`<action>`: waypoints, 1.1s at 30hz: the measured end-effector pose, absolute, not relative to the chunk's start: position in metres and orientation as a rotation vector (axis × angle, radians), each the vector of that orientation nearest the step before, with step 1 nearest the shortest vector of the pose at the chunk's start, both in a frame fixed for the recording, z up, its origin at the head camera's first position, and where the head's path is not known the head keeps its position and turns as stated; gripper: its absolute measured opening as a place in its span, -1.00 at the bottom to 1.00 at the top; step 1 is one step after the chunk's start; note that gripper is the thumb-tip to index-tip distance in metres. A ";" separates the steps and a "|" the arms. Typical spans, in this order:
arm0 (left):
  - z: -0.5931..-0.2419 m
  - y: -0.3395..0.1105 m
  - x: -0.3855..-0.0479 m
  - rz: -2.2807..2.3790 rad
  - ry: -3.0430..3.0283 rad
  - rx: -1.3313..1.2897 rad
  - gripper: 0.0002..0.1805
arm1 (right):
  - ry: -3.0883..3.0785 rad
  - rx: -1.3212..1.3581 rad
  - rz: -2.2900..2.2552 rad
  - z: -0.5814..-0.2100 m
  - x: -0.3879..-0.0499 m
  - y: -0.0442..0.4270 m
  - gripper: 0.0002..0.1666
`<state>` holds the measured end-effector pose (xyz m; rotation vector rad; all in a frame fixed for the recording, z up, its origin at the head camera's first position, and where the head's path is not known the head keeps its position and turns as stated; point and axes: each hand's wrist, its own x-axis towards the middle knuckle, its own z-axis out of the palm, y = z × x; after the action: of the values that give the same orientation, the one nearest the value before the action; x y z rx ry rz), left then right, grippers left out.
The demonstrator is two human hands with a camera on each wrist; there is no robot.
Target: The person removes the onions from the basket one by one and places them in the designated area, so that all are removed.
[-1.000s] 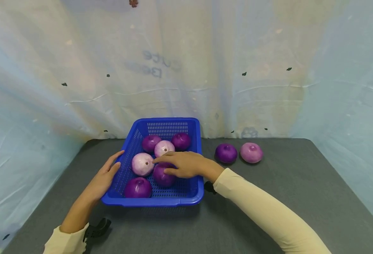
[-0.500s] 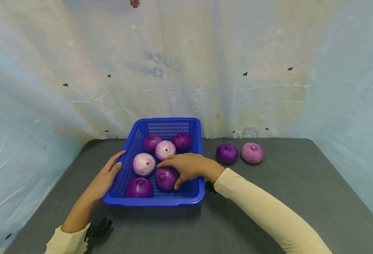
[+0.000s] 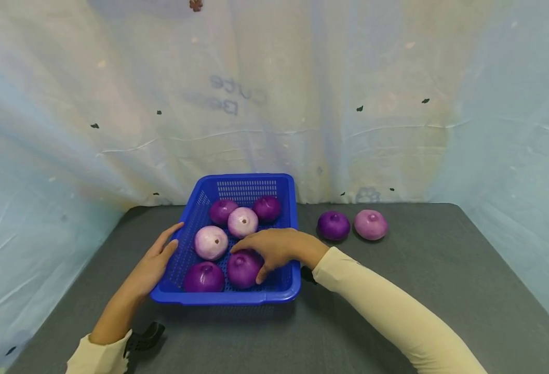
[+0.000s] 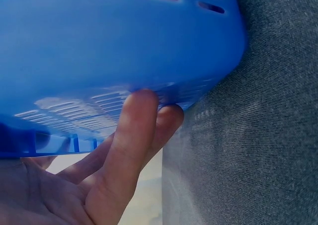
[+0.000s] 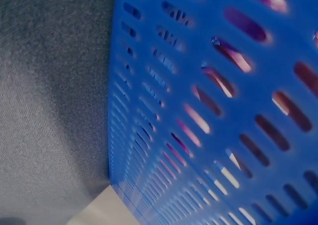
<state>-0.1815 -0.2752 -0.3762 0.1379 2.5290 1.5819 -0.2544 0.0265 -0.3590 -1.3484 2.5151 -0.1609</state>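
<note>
In the head view a blue plastic basket (image 3: 269, 297) holds several onions. My right hand (image 3: 276, 248) reaches over its right rim and grips a purple onion (image 3: 243, 270), fingers at the far side and thumb at the near right. That onion lies low in the basket, beside another purple onion (image 3: 204, 277). A pale onion (image 3: 211, 242) sits behind them. My left hand (image 3: 155, 262) rests against the basket's left side. In the left wrist view its fingers (image 4: 130, 145) lie fairly straight against the outer wall. The right wrist view shows slotted basket wall, with the hand's grip hidden.
Another pale onion (image 3: 243, 222) and two purple ones, left (image 3: 223, 211) and right (image 3: 267, 209), lie farther back in the basket. On the grey table (image 3: 396, 280), a dark purple onion (image 3: 333, 226) and a pinkish onion (image 3: 370, 225) sit right of it. A pale curtain (image 3: 274, 145) hangs behind.
My right hand has gone from reaching over the purple onion to gripping it around its right side. The onion has shifted slightly toward the near side. The left hand has stayed put.
</note>
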 end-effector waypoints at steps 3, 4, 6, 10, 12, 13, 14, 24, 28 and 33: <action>-0.376 -0.275 -0.181 1.590 2.523 0.134 -0.35 | 2.493 -1.358 -0.170 -0.358 -0.253 0.026 0.00; -0.376 -0.276 -0.181 1.588 2.524 0.138 -0.35 | 2.488 -1.362 -0.172 -0.358 -0.253 0.026 0.00; -0.376 -0.275 -0.181 1.586 2.525 0.139 -0.35 | 2.485 -1.365 -0.175 -0.358 -0.252 0.026 -0.01; -0.376 -0.274 -0.182 1.572 2.535 0.146 -0.36 | 2.489 -1.369 -0.161 -0.357 -0.251 0.027 -0.03; -0.376 -0.274 -0.183 1.573 2.535 0.141 -0.36 | 2.503 -1.373 -0.150 -0.357 -0.251 0.027 -0.04; -0.376 -0.274 -0.183 1.574 2.535 0.141 -0.36 | 2.510 -1.377 -0.148 -0.357 -0.251 0.027 -0.04; -0.376 -0.274 -0.183 1.575 2.536 0.140 -0.36 | 2.519 -1.380 -0.150 -0.356 -0.251 0.027 -0.04; -0.379 -0.276 -0.183 1.587 2.531 0.156 -0.35 | 2.612 -1.438 -0.408 -0.346 -0.241 0.040 -0.01; -0.379 -0.277 -0.183 1.562 2.551 0.149 -0.35 | 2.678 -1.390 -0.518 -0.337 -0.228 0.053 0.01; -0.379 -0.276 -0.183 1.560 2.551 0.155 -0.35 | 2.767 -1.292 -0.704 -0.327 -0.208 0.075 -0.01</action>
<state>-0.1831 -0.2759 -0.3792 0.1548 2.5507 1.5597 -0.2085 0.0752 -0.3274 -1.2919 2.7669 -0.7036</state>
